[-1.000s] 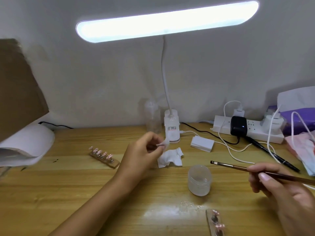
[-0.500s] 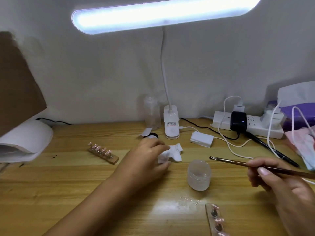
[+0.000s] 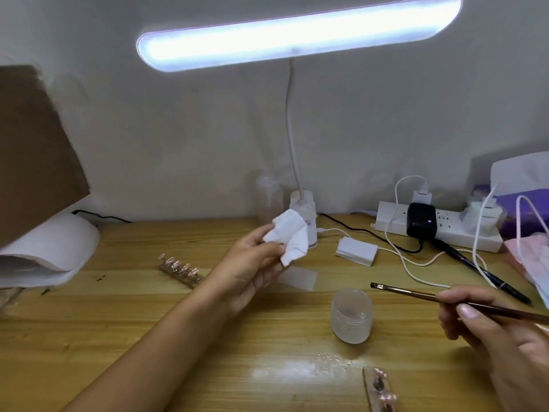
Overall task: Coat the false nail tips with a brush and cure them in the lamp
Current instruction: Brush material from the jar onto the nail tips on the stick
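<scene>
I see my left hand [image 3: 252, 263] pinching a crumpled tissue [image 3: 289, 237] in curled fingers. My right hand [image 3: 490, 328] grips the brush [image 3: 416, 294]. The nail tips [image 3: 179, 267] sit near the curing lamp [image 3: 50, 248] on the wooden desk [image 3: 148, 322].

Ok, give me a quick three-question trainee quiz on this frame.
1. True or false: the left hand holds the white wipe off the table.
2. The frosted jar is: A) upright between the hands B) tipped over C) on the wipe.
3. What does the right hand grip?
Key: 1 true; 2 A; 3 the brush.
</scene>
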Available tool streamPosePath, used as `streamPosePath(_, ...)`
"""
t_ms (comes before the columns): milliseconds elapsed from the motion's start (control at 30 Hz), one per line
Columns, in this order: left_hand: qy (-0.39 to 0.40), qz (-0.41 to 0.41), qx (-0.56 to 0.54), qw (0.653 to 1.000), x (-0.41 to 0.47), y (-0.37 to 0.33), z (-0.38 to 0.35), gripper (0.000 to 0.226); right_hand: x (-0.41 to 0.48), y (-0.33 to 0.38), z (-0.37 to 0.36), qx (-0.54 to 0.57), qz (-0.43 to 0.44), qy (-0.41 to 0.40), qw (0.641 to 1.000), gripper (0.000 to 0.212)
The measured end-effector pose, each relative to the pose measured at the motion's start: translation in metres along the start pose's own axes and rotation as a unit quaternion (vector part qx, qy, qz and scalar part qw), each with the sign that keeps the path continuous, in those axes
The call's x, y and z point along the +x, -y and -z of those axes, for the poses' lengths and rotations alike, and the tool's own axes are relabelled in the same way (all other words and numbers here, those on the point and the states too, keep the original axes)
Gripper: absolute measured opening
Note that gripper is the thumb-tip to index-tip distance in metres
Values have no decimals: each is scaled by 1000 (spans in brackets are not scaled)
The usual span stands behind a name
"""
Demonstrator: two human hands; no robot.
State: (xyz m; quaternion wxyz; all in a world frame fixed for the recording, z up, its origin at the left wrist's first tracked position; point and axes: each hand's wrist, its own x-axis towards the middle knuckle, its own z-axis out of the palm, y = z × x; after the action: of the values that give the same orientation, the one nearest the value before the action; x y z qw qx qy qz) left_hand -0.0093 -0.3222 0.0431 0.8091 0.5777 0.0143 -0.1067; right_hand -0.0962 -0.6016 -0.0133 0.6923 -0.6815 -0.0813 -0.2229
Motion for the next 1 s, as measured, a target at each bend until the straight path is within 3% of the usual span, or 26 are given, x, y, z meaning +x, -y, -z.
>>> streamPosePath(300,38,64,-164,984,-7,5,-7,39,0,0,-1,10,-15,-26,1000,23)
streamPosePath(333,31,46,-148,987,-7,6,-9,34,1,1,-1,11,-14,-27,999,24)
streamPosePath(400,9,-23,-8,1000,-7,12,-10,17,1,2,-1,14,-9,-26,1000,24)
streamPosePath(500,-29,-146,217,965,-15,19,-7,26,1,4,-1,20,0,-23,1000,26)
streamPosePath(600,-9,-166,265,950,-24,25,-3,10,-2,9,-3,14,12,-5,1000,28)
streamPosePath(733,-14,-138,282,949,-35,35,-7,11,-6,18,-7,-25,23,30,999,31)
streamPosePath(900,-55,-201,447,870,-35,41,-9,20,-12,26,-9,-71,28,58,995,24)
streamPosePath(1000,8,-203,462,864,-39,45,-9,26,-13,29,-9,-78,22,63,995,21)
